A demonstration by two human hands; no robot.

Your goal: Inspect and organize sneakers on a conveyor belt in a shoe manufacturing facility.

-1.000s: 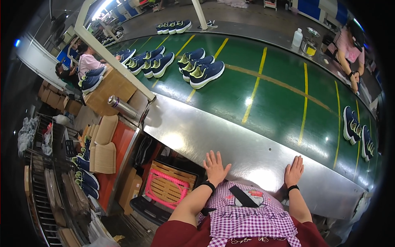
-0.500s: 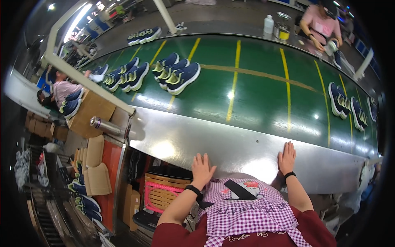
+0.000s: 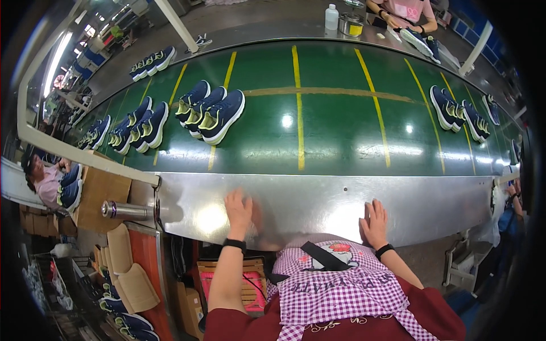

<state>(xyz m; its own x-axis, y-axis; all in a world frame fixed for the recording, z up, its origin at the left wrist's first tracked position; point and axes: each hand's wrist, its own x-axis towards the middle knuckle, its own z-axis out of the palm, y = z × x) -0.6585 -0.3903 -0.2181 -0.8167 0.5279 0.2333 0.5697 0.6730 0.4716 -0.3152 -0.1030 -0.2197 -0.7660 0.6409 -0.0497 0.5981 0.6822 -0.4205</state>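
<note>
My left hand (image 3: pixel 238 213) is over the metal ledge, fingers spread and pointing at the belt, with nothing in it; whether it touches the ledge I cannot tell. On the ledge's front part lies my right hand (image 3: pixel 374 224), flat and empty, fingers apart. Past the metal ledge (image 3: pixel 296 196) runs a green belt (image 3: pixel 335 131) with yellow cross lines. The nearest shoes to my left hand are a cluster of navy sneakers (image 3: pixel 223 118) with lime linings and white soles, standing on the belt. More navy sneakers (image 3: pixel 447 108) stand toward the belt's right end.
Several other sneakers (image 3: pixel 149 126) stand farther left on the belt. Across it, a person (image 3: pixel 406 14) handles a sneaker beside a white bottle (image 3: pixel 331 18) and a metal can (image 3: pixel 351 24). A steel flask (image 3: pixel 126 210) lies left of the ledge, near a white post frame (image 3: pixel 85 149).
My left hand has moved left and forward over the ledge; the right stays on the ledge, slightly shifted. The view has turned, and the sneakers appear farther left. The co-worker's sneaker is now lower.
</note>
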